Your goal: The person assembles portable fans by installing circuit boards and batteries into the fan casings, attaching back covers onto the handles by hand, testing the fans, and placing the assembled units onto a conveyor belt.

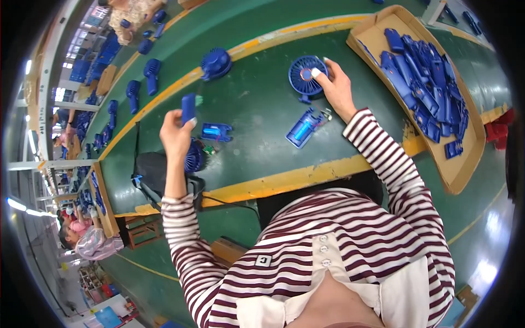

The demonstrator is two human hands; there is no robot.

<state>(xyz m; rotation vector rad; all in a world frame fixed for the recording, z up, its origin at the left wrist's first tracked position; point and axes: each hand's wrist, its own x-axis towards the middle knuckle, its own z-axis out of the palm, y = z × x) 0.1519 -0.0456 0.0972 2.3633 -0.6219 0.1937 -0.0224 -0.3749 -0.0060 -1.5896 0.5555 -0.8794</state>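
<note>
My left hand (175, 135) is closed on a blue plastic handle cover (188, 107), held upright above the bench. My right hand (340, 90) grips a round blue fan head (298, 76) at its right side, with the thumb across its centre; white covers show on some fingertips. Just below the fan head lies an open blue handle shell (299, 133) with a battery and loose wires. Between the hands is a second handle shell (215, 132), with a small green circuit board (209, 150) near it. Another blue fan head (193, 157) sits partly behind my left forearm.
A cardboard tray (462, 172) full of blue handle covers stands at the right. Another fan head (216, 63) rests by the yellow line at the far side. Several blue handheld fans (152, 75) line the left. A black bag (151, 168) lies left of my left forearm.
</note>
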